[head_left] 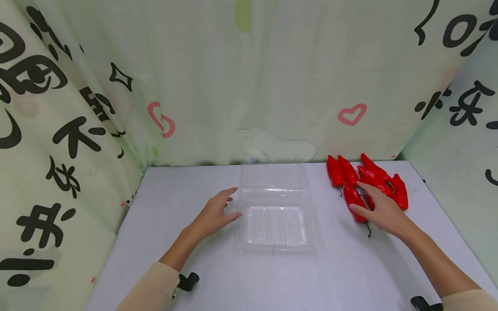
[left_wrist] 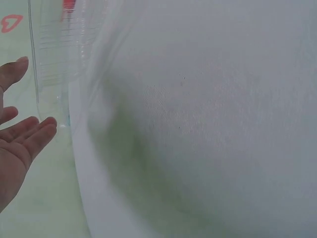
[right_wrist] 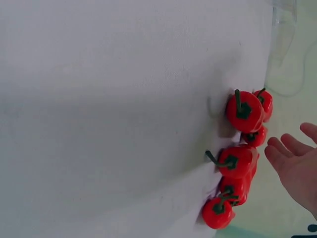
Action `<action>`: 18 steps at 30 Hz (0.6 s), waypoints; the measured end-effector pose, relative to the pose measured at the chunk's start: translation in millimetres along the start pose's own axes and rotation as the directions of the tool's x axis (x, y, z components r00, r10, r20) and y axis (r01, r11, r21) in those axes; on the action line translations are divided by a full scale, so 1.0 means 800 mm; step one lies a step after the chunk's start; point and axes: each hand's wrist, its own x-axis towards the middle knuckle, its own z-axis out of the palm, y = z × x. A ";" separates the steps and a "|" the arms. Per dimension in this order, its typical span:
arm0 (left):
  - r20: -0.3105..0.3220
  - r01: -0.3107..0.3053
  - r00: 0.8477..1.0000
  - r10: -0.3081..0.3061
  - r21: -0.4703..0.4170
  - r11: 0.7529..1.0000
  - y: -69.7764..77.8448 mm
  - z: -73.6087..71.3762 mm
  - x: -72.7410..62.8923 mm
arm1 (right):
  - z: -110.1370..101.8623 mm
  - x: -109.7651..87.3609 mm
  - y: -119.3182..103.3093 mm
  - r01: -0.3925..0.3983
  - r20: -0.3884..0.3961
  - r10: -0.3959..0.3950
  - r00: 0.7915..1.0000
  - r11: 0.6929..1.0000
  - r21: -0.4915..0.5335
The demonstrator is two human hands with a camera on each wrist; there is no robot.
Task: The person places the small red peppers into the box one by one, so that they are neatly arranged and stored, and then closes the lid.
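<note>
A clear plastic clamshell box lies with its lid laid back on the white table. My left hand is beside the box's left edge, fingers and thumb spread, holding nothing; the left wrist view shows that hand near the clear plastic wall. Several red peppers with green stems lie in a group to the right of the box. Over the front of this group hovers my right hand, thumb and fingers apart, nearest a red pepper. In the right wrist view the hand is above the peppers, gripping none.
The white table is bounded at the back and sides by a pale green printed curtain. Black straps sit at both wrists. The peppers lie close to the table's back right corner.
</note>
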 end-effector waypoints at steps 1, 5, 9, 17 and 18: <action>0.000 0.015 1.000 -0.015 -0.036 0.999 -0.001 0.001 0.000 | -0.001 0.000 0.001 -0.003 0.006 0.002 1.000 1.000 0.004; 0.000 0.066 0.998 -0.066 -0.148 0.987 -0.005 0.004 0.003 | -0.004 0.000 0.005 -0.014 0.018 0.014 1.000 1.000 0.011; -0.005 0.093 0.995 -0.096 -0.185 0.978 -0.005 0.005 0.006 | -0.008 0.002 0.009 -0.034 0.030 0.033 0.999 0.999 0.026; 0.005 0.153 0.988 -0.156 -0.246 0.957 -0.006 0.007 0.012 | -0.009 0.004 0.012 -0.053 0.050 0.050 0.997 0.998 0.045; 0.014 0.163 0.986 -0.166 -0.278 0.947 -0.006 0.007 0.012 | -0.009 0.005 0.012 -0.050 0.049 0.048 0.998 0.998 0.047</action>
